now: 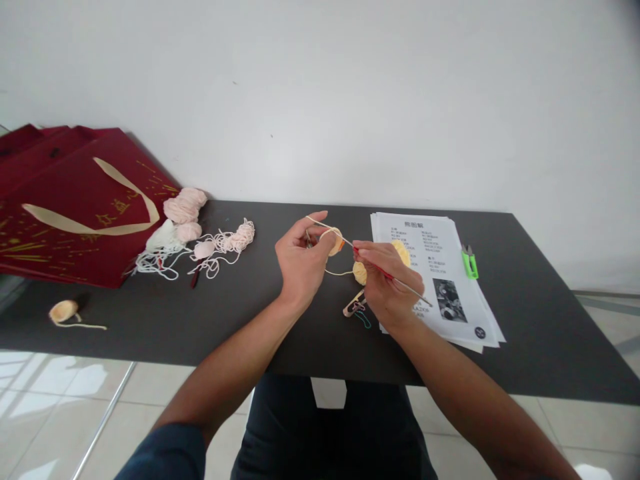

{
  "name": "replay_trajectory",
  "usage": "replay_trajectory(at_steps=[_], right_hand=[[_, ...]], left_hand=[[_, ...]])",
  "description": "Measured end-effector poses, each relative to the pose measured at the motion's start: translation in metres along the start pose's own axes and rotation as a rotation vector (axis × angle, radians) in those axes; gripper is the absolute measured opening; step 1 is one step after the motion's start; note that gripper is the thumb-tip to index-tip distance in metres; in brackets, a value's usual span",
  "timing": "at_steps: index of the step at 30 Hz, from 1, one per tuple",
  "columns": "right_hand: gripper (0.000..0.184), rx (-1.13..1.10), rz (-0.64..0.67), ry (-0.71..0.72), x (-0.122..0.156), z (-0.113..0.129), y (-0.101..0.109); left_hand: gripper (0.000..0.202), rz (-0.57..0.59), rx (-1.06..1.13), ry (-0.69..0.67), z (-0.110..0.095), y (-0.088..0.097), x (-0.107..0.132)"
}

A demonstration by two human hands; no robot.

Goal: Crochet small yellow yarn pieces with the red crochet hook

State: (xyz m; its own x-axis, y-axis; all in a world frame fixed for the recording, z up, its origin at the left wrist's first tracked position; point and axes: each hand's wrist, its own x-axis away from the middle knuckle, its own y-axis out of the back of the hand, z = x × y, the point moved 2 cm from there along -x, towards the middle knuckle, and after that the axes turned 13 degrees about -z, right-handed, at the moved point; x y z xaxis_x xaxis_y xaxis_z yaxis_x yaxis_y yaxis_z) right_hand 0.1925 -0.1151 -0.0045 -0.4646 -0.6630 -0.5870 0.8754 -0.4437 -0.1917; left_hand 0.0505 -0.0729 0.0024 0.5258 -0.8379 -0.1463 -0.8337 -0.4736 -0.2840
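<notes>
Spanning the space between the hands near the centre of the frame, a slim crochet hook with a red grip and metal shaft (416, 296) has its long axis running from upper left to lower right. The right hand (393, 283) is closed on the red grip; the left hand (303, 257), fingers curled, pinches a small, rounded, cream-yellow crocheted piece (337, 247) at the hook's upper-left end. The piece lies up and left of the right fingertips, nearer the left hand. A pale, soft yarn strand (341, 274) leads right to a fuzzy yellow yarn ball (359, 272) beside the right hand. Smooth white printed sheets (470, 300) lie right of centre on the matte black bench (530, 300). Whether the hook tip sits inside a stitch cannot be told.
</notes>
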Motion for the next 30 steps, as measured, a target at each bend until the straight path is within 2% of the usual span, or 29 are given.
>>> replay_trajectory(at_steps=[3,7,12,17,20,24,30], right_hand=[[0.019,0.032,0.084,0.010,-0.001,-0.002,0.003],[0.028,0.055,0.152,0.053,0.000,-0.008,0.005],[0.035,0.067,0.119,0.068,-0.001,-0.014,0.002],[0.023,-0.033,0.058,-0.067,-0.005,-0.012,-0.002],[0.015,-0.129,0.015,-0.220,-0.007,-0.013,-0.006],[0.012,-0.235,-0.051,-0.353,-0.012,-0.015,-0.008],[0.009,-0.298,-0.034,-0.401,-0.020,-0.013,-0.007]], left_hand=[[0.032,-0.025,-0.024,-0.002,0.000,0.001,-0.002],[0.036,-0.012,0.015,0.051,0.000,0.000,-0.002],[0.044,0.094,0.177,0.274,0.001,-0.003,-0.003],[0.049,0.249,0.306,0.486,-0.001,-0.005,-0.008],[0.050,0.272,0.347,0.547,-0.002,-0.005,-0.010],[0.051,0.292,0.334,0.546,-0.003,-0.005,-0.009],[0.053,0.297,0.258,0.414,-0.003,-0.004,-0.007]])
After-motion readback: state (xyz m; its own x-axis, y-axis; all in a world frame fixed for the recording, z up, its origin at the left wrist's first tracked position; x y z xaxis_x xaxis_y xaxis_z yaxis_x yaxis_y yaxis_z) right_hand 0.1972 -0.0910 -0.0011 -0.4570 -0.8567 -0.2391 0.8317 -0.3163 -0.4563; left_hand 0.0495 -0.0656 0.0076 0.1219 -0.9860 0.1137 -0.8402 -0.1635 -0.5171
